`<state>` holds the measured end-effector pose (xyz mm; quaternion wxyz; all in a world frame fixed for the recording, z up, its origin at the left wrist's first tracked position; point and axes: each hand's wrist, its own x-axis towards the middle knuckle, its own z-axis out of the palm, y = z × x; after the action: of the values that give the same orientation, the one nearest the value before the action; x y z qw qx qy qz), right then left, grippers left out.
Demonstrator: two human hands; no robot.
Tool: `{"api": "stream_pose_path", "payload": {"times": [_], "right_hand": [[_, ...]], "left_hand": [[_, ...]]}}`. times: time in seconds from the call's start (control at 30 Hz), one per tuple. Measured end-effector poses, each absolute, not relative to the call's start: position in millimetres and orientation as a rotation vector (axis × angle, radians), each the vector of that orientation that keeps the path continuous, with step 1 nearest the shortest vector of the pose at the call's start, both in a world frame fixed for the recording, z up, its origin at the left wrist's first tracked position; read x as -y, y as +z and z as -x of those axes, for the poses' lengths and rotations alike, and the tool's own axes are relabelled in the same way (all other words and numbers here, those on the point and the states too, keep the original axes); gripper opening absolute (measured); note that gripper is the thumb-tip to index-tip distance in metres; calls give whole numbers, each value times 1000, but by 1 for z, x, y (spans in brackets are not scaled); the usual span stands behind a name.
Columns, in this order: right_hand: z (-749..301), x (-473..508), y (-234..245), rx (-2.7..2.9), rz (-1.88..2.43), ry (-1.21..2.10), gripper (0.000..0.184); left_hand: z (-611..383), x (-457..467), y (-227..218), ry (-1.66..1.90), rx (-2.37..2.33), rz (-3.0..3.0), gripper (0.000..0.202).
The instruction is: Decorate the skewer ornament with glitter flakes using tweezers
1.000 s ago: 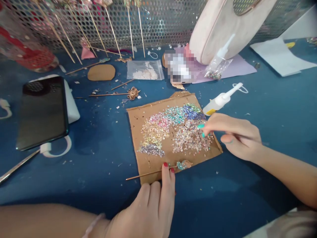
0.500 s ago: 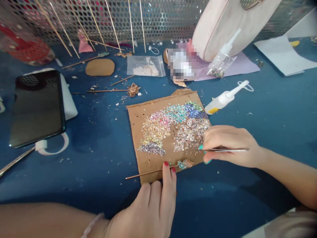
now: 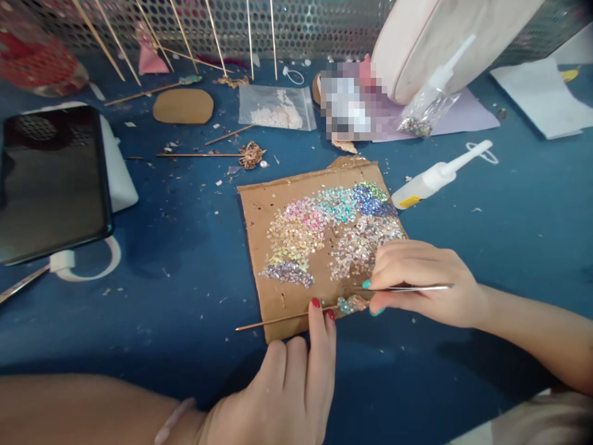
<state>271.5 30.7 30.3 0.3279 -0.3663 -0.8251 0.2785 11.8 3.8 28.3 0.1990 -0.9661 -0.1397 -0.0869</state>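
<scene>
My right hand [image 3: 424, 278] grips a pair of metal tweezers [image 3: 428, 288], their tips low over the cardboard near the ornament. With its fingertips my left hand [image 3: 287, 383] holds a thin hairpin-like stick [image 3: 273, 321] at the cardboard's front edge. At the stick's right end is an ornament [image 3: 353, 304] with turquoise and peach sequins on it. Beneath lies a piece of brown cardboard [image 3: 252, 228], bearing loose piles of turquoise sequins [image 3: 338, 203], yellow sequins [image 3: 294, 241], grey sequins [image 3: 288, 272], blue sequins [image 3: 375, 203] and pale sequins [image 3: 361, 244]. Whether the tweezers hold a sequin is too small to tell.
A white glue bottle [image 3: 424, 185] lies right of the cardboard. A phone [image 3: 53, 179] lies at the left. Behind are a stick with a brown flower [image 3: 251, 155], a plastic bag [image 3: 277, 111], a cardboard oval [image 3: 183, 106] and a pale pink case [image 3: 430, 43].
My right hand has brought the tweezers from the pale sequins down and left, nearer the ornament. My left hand stays on the stick. The view has shifted slightly.
</scene>
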Motion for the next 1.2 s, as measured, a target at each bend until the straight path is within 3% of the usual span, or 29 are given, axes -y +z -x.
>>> {"api": "stream_pose_path", "payload": {"times": [0.43, 1.0, 1.2], "right_hand": [[-269, -30, 35, 2218, 953, 629, 15], [-277, -32, 43, 2299, 929, 576, 16], [-282, -32, 45, 2306, 956, 542, 17]], "left_hand": [[-8, 1, 27, -174, 388, 2666, 47], [-5, -2, 27, -102, 324, 2720, 59], [-3, -2, 25, -153, 353, 2772, 51]]}}
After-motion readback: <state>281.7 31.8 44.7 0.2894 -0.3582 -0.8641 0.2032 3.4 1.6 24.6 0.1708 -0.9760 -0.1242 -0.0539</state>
